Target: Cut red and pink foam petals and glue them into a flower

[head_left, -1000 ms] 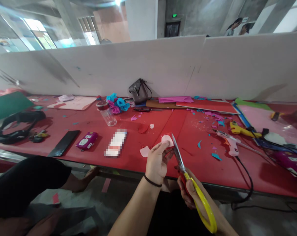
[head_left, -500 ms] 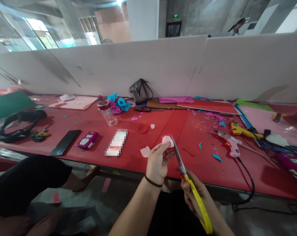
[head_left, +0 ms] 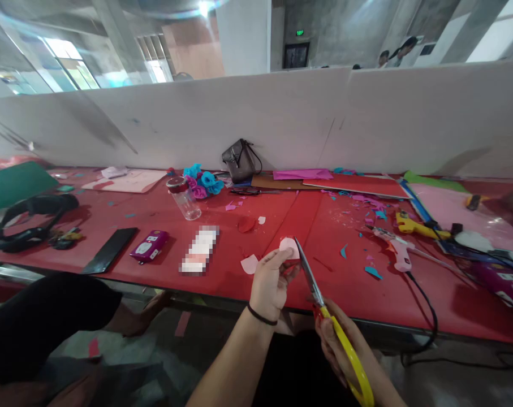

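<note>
My left hand point(head_left: 270, 282) pinches a small pale pink paper piece point(head_left: 288, 246) in front of me, above the near edge of the red table point(head_left: 163, 217). A black band sits on that wrist. My right hand point(head_left: 340, 339) grips yellow-handled scissors point(head_left: 329, 316). Their blades point up and away, and the tips lie right beside the paper piece. Another pale pink scrap point(head_left: 250, 263) lies on the table just left of my left hand.
On the table lie a black phone point(head_left: 110, 249), a purple case point(head_left: 149, 246), a glass jar point(head_left: 185, 197), paper flowers point(head_left: 203, 181), a dark pouch point(head_left: 239, 160), coloured sheets point(head_left: 349, 183), glue guns point(head_left: 394, 246) with cords, and paper scraps. Another person's dark-clothed knee point(head_left: 48, 322) is at left.
The scissors' blades have closed slightly against the paper piece, and my right hand has dropped a little lower. My left hand stays almost where it was.
</note>
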`<state>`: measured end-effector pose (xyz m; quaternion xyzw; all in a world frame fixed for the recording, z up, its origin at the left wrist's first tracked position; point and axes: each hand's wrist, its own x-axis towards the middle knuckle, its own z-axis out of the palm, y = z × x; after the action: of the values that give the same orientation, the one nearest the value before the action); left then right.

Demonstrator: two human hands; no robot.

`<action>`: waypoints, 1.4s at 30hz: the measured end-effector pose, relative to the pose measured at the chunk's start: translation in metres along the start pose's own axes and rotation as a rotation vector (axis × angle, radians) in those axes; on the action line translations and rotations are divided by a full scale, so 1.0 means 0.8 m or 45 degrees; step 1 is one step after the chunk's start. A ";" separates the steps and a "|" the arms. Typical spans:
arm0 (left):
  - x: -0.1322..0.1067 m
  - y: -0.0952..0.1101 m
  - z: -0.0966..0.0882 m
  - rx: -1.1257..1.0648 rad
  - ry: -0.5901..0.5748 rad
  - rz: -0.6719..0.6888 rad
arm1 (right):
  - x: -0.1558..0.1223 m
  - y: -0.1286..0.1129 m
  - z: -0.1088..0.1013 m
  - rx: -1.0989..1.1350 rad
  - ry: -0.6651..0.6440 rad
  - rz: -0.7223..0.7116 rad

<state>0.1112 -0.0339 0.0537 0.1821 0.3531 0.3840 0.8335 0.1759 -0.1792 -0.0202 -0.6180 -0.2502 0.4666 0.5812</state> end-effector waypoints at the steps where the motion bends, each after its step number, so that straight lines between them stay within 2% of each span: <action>1: 0.000 0.001 -0.001 0.014 -0.016 0.004 | 0.001 -0.003 -0.005 0.034 -0.055 0.050; 4: -0.003 0.003 -0.002 0.078 -0.055 0.019 | 0.007 -0.009 -0.020 0.104 -0.234 0.172; 7: -0.007 0.005 -0.003 0.173 -0.102 -0.005 | 0.015 -0.012 -0.030 0.129 -0.307 0.173; 10: -0.008 0.006 -0.004 0.186 -0.123 -0.014 | 0.014 -0.015 -0.032 0.132 -0.309 0.160; 16: 0.001 0.015 -0.004 0.119 0.035 0.173 | -0.006 -0.021 -0.029 0.016 -0.230 0.156; 21: -0.003 0.017 -0.007 0.299 -0.078 0.125 | 0.001 -0.023 -0.026 -0.011 -0.375 0.125; 26: -0.012 0.015 -0.007 0.391 -0.129 0.048 | 0.013 -0.023 -0.029 0.040 -0.376 0.052; 34: -0.012 0.016 -0.009 0.395 -0.159 0.036 | 0.008 -0.033 -0.024 0.013 -0.349 0.091; 42: -0.006 0.017 -0.016 0.410 -0.180 0.012 | 0.013 -0.014 -0.038 -0.018 -0.308 0.115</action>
<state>0.0928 -0.0282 0.0553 0.3414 0.3497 0.3124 0.8146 0.2092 -0.1829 -0.0160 -0.5720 -0.2936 0.5617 0.5206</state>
